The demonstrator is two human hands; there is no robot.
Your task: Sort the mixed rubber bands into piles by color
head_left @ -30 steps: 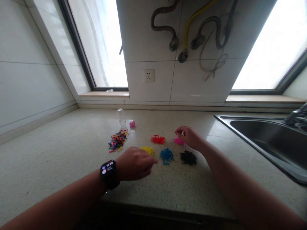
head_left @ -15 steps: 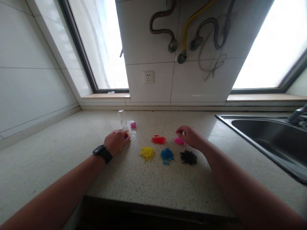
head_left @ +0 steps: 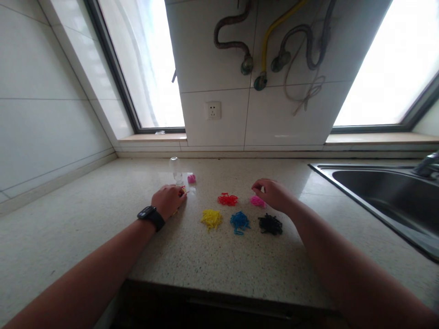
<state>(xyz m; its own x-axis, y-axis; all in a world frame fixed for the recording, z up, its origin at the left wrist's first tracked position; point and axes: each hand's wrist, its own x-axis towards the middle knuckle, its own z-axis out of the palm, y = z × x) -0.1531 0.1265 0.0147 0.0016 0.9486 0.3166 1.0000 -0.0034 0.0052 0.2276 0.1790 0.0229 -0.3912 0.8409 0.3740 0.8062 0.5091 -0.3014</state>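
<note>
My left hand, with a black watch on its wrist, rests on the counter with its fingers curled over mixed-colour small rubber bands; most of these are hidden beneath it. Just above the pink rubber bands, my right hand is closed in a pinch. Anything between its fingertips is too small to make out. Between the hands lie separate heaps of red bands, yellow bands, blue bands and black bands. A clear bottle stands behind my left hand, beside a pink cap.
The speckled counter ends at a front edge close to me. A steel sink with a faucet is set in at the right. A tiled wall with a socket and hoses rises behind.
The view has shifted very slightly. Both hands stay nearly in place, the left wrist turning a little. The heaps look the same.
</note>
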